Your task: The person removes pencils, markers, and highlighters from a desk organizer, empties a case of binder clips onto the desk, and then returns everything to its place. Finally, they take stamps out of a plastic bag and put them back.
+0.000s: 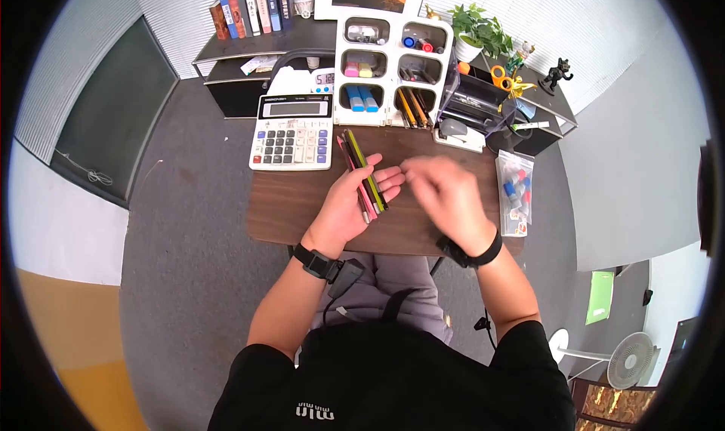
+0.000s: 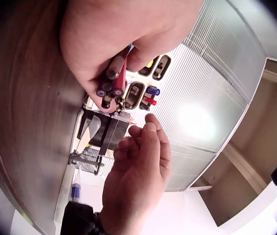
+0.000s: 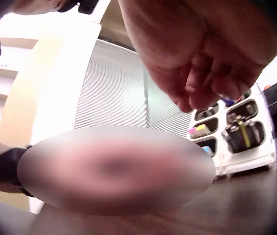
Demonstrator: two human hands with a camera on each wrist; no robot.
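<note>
My left hand [image 1: 341,208] is palm up over the front of the brown table, with the thumb across a bundle of slim pens and pencils [image 1: 365,176]. Red, black and yellow-green barrels show in the bundle. Seen from the left wrist, several round ends [image 2: 113,90] stick out past the fingers. Just right of the bundle is my right hand [image 1: 451,201], blurred in the head view. Its fingers [image 3: 197,83] are loosely bent and nothing shows between them. A blurred oval hides part of the right wrist view.
A white organizer [image 1: 393,46] at the back holds pencils, markers, highlighters and blue items in compartments. A calculator [image 1: 293,133] lies left. On the right are a stapler [image 1: 455,129], a black desk holder [image 1: 483,91] and a clear bag [image 1: 515,193] at the table edge.
</note>
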